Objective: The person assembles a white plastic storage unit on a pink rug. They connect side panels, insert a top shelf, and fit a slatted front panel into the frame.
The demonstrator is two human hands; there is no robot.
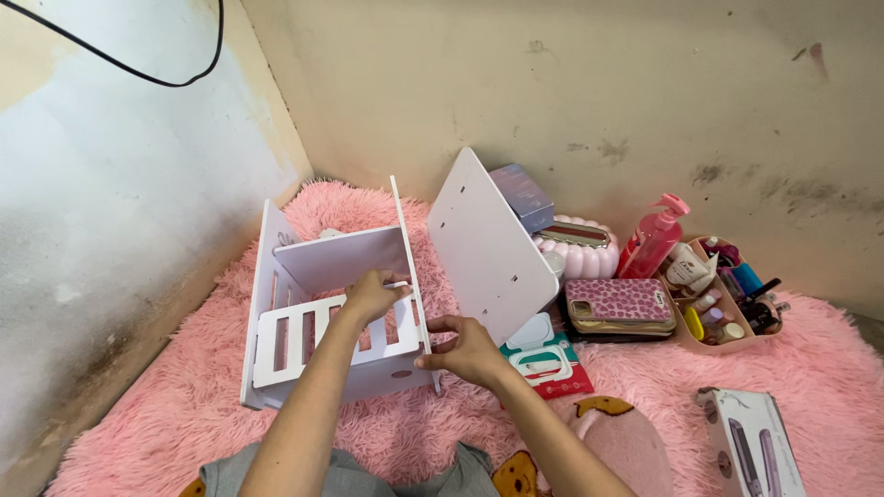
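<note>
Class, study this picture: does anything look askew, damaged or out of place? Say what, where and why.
The white shelf unit lies tipped on the pink rug, held by the left hand and right hand. A loose white panel leans slanted against the clutter behind. The wall is stained and scuffed.

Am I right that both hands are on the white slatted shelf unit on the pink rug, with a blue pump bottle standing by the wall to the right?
Not quite: the pump bottle is pink, not blue, as the head view shows. The rest holds: the left hand and right hand are both on the white slatted shelf unit, which sits on the pink rug, and the bottle stands by the wall to the right.
</note>
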